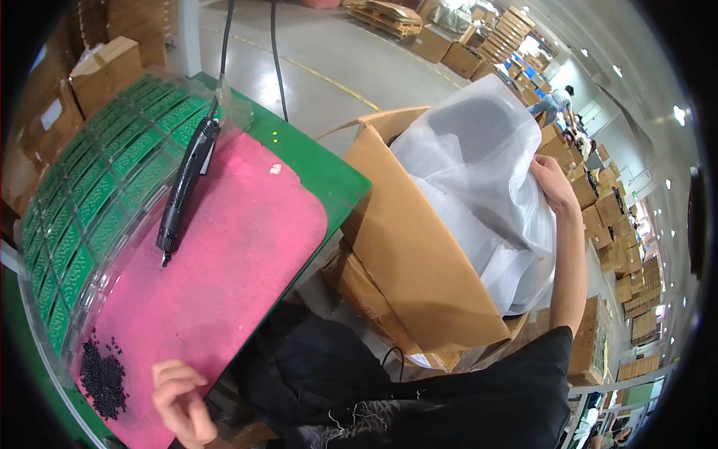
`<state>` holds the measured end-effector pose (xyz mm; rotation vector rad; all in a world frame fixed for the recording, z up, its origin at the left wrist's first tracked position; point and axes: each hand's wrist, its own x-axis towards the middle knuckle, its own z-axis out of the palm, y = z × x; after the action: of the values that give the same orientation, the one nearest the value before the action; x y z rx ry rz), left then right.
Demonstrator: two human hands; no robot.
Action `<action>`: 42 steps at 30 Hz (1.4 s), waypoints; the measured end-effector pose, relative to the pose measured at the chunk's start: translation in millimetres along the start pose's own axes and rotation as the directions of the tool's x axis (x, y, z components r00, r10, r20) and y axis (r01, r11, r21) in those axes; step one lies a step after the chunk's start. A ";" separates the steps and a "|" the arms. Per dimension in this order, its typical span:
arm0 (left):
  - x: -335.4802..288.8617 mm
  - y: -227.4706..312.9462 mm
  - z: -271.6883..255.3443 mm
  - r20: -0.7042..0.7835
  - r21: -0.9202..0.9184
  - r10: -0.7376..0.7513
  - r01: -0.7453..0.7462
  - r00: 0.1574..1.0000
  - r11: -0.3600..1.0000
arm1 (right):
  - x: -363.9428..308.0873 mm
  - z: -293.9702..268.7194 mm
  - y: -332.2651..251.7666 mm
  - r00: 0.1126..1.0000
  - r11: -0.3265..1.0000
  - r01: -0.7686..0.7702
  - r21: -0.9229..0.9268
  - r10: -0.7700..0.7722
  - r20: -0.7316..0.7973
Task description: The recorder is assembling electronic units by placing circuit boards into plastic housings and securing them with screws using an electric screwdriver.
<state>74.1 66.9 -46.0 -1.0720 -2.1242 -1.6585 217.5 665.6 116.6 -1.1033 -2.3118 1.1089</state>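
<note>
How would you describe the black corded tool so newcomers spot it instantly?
Find the pink mat on the green table. Where it borders the clear tray of green boards, a slim black tool slants, cable at its upper end. Its narrow metal tip sets it apart from the tiny black pieces.

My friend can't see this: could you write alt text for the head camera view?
The fingers of a person's right hand hold white wrap in an open box; the empty left hand is near a pink mat. Also in view are a black tool, small black pieces and green boards.
</note>
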 end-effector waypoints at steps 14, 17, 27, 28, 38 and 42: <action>-8.9 5.9 27.2 0.159 0.017 0.005 -0.008 0.987 1.000 | 79.4 38.6 120.7 0.837 0.959 -0.160 0.234 0.006 0.548; -18.6 8.5 20.8 0.164 0.013 -0.020 0.018 0.986 1.000 | 7.7 61.4 125.7 0.871 0.982 -0.064 0.176 -0.031 0.490; -16.1 13.0 26.3 0.221 -0.037 0.034 -0.026 0.975 0.999 | -5.5 22.3 80.2 0.946 0.964 0.251 -0.090 -0.224 0.235; -15.3 12.6 27.6 0.224 -0.041 0.038 -0.029 0.974 0.999 | -8.5 10.5 56.4 0.972 0.912 0.226 -0.343 -0.233 0.023; -6.6 13.5 41.4 0.232 -0.067 0.045 -0.030 0.972 0.997 | -44.1 -22.0 -106.7 0.223 0.700 0.460 -0.546 -0.687 -0.692; -3.0 13.3 42.2 0.270 -0.071 0.094 -0.078 0.958 0.994 | -16.9 -36.3 -144.3 0.302 0.656 0.712 -0.251 -0.609 -0.734</action>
<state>95.3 105.4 -51.8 -1.4663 -2.1631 -1.6235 177.6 614.3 251.6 -0.3024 -1.6176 0.2868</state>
